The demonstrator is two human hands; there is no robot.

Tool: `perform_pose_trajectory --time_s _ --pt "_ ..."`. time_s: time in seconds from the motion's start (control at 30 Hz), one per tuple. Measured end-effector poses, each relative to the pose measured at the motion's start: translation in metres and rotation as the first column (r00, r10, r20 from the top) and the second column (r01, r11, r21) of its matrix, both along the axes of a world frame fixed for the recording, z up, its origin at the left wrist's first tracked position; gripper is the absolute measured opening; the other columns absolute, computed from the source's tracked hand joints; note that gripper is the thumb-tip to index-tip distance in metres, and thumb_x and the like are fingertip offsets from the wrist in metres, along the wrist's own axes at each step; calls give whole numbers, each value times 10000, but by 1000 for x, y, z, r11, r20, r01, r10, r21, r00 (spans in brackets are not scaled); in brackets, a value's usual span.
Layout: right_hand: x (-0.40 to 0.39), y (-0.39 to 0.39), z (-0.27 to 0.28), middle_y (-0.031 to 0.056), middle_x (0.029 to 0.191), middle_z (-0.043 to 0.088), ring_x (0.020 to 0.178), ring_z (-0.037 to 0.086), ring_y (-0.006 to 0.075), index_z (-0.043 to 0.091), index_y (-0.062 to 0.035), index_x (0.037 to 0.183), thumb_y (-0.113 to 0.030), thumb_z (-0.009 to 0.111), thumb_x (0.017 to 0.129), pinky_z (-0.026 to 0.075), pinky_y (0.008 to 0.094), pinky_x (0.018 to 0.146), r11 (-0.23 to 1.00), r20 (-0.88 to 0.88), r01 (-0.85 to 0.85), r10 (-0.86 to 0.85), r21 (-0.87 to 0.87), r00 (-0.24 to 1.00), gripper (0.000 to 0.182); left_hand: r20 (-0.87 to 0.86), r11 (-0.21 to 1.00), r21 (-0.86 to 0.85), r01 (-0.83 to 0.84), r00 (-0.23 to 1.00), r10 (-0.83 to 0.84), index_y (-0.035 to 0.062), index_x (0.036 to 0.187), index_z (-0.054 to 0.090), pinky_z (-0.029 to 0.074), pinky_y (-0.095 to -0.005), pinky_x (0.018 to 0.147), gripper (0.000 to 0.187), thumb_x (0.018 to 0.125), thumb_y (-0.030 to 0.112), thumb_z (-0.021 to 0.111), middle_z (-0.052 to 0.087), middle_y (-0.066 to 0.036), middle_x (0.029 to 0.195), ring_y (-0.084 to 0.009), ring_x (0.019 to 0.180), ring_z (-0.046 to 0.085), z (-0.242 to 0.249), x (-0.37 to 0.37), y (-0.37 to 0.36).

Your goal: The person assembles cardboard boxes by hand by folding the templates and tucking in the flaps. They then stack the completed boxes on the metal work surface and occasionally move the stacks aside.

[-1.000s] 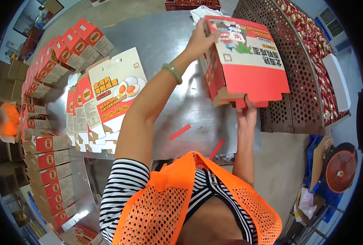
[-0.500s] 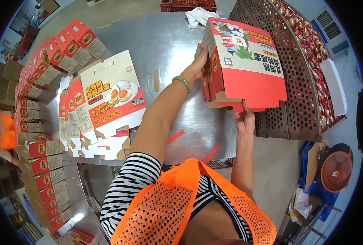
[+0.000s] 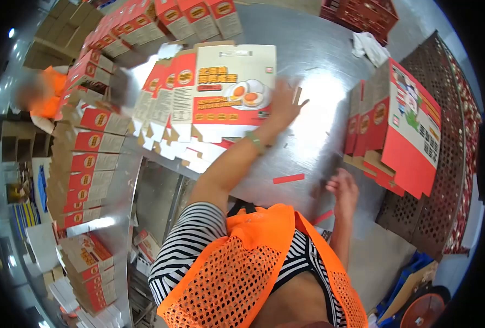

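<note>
My left hand point(image 3: 287, 106) is open, fingers spread, at the right edge of a stack of flattened egg cartons point(image 3: 212, 112). The top carton is cream and red, with a picture of cut eggs. A green bangle point(image 3: 255, 141) circles my left wrist. My right hand point(image 3: 345, 188) hangs over the table's near edge, its fingers loosely bent and apart, with nothing seen in it. To its right, several red cartons point(image 3: 414, 128) lean together by the brown perforated crate, out of both hands.
Assembled cartons point(image 3: 98, 139) line the left side in rows. Red cardboard strips point(image 3: 289, 178) lie on the metal table point(image 3: 308, 156). A white cloth point(image 3: 370, 49) and a dark red crate point(image 3: 362, 16) are at the back. A brown perforated crate point(image 3: 417, 216) stands right. Another person point(image 3: 54, 95) is far left.
Both hands have let go of the red cartons, which now rest by the perforated crate. My left hand has moved left to the flattened stack; my right has drawn back. The view has turned left.
</note>
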State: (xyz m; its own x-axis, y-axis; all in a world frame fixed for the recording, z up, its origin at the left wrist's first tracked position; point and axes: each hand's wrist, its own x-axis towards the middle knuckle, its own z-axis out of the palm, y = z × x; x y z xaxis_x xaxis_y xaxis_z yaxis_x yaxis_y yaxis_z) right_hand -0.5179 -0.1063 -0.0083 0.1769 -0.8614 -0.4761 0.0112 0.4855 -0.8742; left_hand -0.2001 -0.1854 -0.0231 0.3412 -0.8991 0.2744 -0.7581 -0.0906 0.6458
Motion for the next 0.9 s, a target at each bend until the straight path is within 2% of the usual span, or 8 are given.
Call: perform_pose_trajectory --time_s 0.07,0.1,0.17,0.37,0.43,0.47,0.57,0.9 --pt "69 -6 -1 120 1083 656 834 673 165 577 30 1294 -199 629 975 571 286 734 949 -20 -305 304 -80 952 397 309 915 -137 -379 861 403 52 1375 560 339 -520 1099 660 858 428 721 426 -295 1455 -454 1358 371 -7 94 73" --pt "100 -17 -15 153 1129 646 939 671 194 548 47 1335 -181 640 959 560 279 735 887 -112 -391 374 -248 921 449 231 821 224 -525 847 479 59 1430 499 347 -569 1079 716 867 456 696 381 -318 1481 -469 1374 358 38 123 108" --pt "168 -39 -43 226 1253 599 1049 645 285 484 49 1412 -221 681 909 540 368 836 794 -288 -394 286 -464 914 603 510 499 28 -866 442 738 64 1478 399 331 -674 1012 757 881 435 680 474 -312 1351 -487 1287 413 -13 184 159" --pt "247 -59 -39 178 1013 707 849 691 257 590 36 1271 -251 683 880 540 358 738 721 -345 -603 501 -342 794 494 224 746 321 -583 812 539 55 1303 594 456 -506 966 525 905 388 667 511 -264 1277 -441 1144 539 -10 207 240" --pt "231 -45 20 128 1036 693 841 692 188 552 2 1303 -160 674 886 563 286 576 809 -7 -587 587 -33 810 463 -552 848 413 -333 649 524 89 1342 578 431 -530 1004 597 860 415 712 497 -238 1354 -471 1217 495 27 192 239" --pt "220 -44 28 133 1070 688 876 696 197 532 12 1319 -151 674 885 584 300 643 841 75 -541 541 -23 838 484 -88 893 212 -396 903 421 97 1360 567 443 -514 999 656 825 438 736 542 -190 1333 -446 1215 517 56 166 246" --pt "175 -58 72 151 1174 668 993 697 214 508 51 1334 -124 665 890 601 332 828 891 321 -453 439 -34 839 502 752 996 -26 -90 655 79 115 1328 610 490 -443 960 597 798 357 743 678 -57 1161 -327 1149 608 165 88 274" --pt "62 -47 164 158 1041 701 935 712 199 638 42 1093 -153 660 896 603 320 742 785 550 -619 523 -13 651 278 490 970 -185 158 870 -48 96 1078 707 551 -350 708 389 707 -11 746 687 -110 962 -283 916 689 227 47 275"
